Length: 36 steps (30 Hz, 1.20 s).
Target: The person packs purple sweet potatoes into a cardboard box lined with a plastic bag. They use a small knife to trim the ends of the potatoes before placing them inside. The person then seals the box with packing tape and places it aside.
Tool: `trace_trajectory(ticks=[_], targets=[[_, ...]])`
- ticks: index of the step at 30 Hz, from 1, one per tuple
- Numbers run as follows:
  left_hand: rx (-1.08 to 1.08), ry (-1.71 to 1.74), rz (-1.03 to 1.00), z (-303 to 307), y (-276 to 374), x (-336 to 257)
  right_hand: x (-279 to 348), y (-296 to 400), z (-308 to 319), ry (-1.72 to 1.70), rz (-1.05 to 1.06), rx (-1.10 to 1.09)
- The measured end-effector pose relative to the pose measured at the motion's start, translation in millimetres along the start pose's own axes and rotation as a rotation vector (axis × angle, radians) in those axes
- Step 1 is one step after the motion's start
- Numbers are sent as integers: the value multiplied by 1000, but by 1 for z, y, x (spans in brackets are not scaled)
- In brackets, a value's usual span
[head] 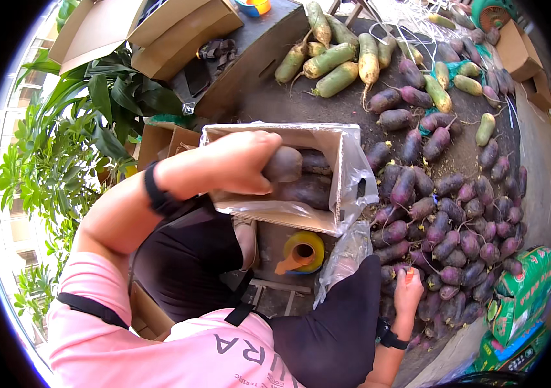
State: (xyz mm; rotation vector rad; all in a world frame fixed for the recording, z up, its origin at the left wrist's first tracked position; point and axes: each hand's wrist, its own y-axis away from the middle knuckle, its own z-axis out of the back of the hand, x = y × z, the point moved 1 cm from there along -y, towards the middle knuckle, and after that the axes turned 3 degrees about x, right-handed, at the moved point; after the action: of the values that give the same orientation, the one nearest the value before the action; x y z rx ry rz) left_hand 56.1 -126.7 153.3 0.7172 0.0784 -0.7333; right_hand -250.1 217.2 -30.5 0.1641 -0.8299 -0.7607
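My left hand (pixel 248 162) reaches over an open cardboard carton (pixel 275 220) and grips a dark purple radish (pixel 285 164) by one end. Under it, inside the carton, lie more dark radishes (pixel 307 190). Clear plastic film (pixel 355 165) lines the carton and hangs over its right side. Beside my right knee, my right hand (pixel 408 293) is closed around a small tool with an orange handle (pixel 409 275); its working end cannot be made out. That hand is close to a large heap of purple radishes (pixel 450 242).
Green radishes (pixel 336 68) lie in a pile beyond the carton. A roll of yellow tape (pixel 304 252) stands between my legs. Leafy plants (pixel 110 102) line the left side, near a low wooden table (pixel 251 53). Green printed bags (pixel 522 296) sit at the right.
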Motion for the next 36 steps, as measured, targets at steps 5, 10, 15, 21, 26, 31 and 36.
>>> trace_trajectory(ticks=[5, 10, 15, 21, 26, 31, 36], targets=[[29, 112, -128, -68, -75, 16, 6, -6, -11, -43, 63, 19], [180, 6, -193, -78, -111, 9, 3, 1, -17, -28, 18, 24], [237, -136, -72, -71, -103, 0, -13, -4, -34, -13, -29, -13], [23, 236, -289, 2, -22, -72, -19, -36, -50, -58, -108, -93], [560, 719, -613, -18, 24, -113, 13, -92, -93, -433, -228, 55], [376, 698, -270, -180, -23, -116, 40, -139, -95, -1228, -622, 294], [-88, 804, -4, -294, -133, -120, 33, -168, -8, -1489, -348, 128]])
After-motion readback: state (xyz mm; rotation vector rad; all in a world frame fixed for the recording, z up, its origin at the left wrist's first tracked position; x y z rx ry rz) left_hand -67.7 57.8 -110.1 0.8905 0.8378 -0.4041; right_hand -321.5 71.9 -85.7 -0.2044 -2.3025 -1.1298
